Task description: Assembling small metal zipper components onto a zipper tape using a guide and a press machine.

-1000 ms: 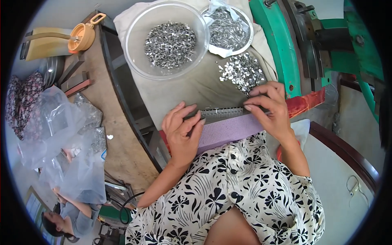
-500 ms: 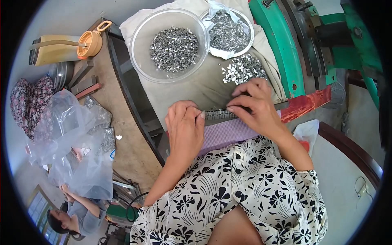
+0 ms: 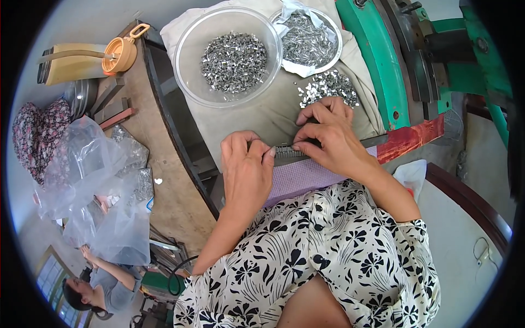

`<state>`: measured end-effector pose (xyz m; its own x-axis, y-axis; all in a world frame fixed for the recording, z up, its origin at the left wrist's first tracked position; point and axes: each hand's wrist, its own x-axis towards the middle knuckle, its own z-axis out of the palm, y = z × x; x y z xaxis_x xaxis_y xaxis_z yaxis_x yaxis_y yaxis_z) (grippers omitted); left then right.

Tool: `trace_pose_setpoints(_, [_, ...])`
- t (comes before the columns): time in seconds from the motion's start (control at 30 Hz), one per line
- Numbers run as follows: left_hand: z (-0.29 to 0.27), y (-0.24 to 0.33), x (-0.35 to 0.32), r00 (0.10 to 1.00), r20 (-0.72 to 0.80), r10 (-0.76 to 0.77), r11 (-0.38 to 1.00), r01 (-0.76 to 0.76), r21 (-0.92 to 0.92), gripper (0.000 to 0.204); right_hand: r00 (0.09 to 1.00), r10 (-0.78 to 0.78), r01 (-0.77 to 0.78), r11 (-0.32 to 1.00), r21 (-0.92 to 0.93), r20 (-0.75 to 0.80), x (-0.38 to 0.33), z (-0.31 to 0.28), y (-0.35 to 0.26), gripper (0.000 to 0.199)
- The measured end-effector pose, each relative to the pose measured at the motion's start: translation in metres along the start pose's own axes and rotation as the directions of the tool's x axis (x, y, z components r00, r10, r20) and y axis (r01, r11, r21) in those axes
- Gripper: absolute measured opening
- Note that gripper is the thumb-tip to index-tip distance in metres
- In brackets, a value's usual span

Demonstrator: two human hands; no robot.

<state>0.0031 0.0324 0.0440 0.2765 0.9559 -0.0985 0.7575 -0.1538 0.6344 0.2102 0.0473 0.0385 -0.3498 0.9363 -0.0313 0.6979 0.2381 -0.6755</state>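
Observation:
A long narrow metal strip packed with small metal pieces lies across my lap on a purple cloth. My left hand grips the strip's left end, fingers curled over it. My right hand pinches at the strip's middle with thumb and forefinger; whether a small piece sits between the fingertips cannot be told. Just beyond my right hand lies a loose pile of small silver pieces on a beige cloth.
A clear plastic bowl of silver pieces and a bag-lined dish of metal bits stand at the back. A green machine rises on the right. Plastic bags and an orange-lidded jug lie left. Another person sits lower left.
My right hand has slid leftward along the strip, closer to my left hand. The view has shifted slightly; my left hand keeps its hold.

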Motion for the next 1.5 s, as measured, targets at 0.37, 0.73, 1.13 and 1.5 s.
trace_pose_setpoints(0.37, [0.005, 0.010, 0.008, 0.999, 0.046, -0.021, 0.991, 0.015, 0.130, 0.017, 1.000, -0.017, 0.017, 1.000, 0.019, -0.003, -0.002, 0.001, 0.005, 0.011])
trace_pose_setpoints(0.73, [0.010, 0.012, 0.011, 0.997, 0.056, -0.046, 0.991, 0.039, 0.127, 0.012, 0.978, 0.024, -0.023, 1.000, 0.006, -0.206, -0.024, -0.019, 0.005, 0.016])
trace_pose_setpoints(1.13, [-0.010, 0.005, 0.015, 0.993, -0.051, 0.106, 0.987, -0.099, 0.129, 0.012, 0.905, 0.063, -0.087, 0.995, -0.039, -0.421, -0.067, -0.025, 0.011, 0.017])
trace_pose_setpoints(1.5, [-0.021, 0.064, 0.104, 0.827, -0.203, 0.524, 0.846, -0.479, 0.233, 0.019, 0.755, 0.206, -0.263, 0.965, 0.000, -0.622, -0.121, -0.027, 0.041, 0.021])
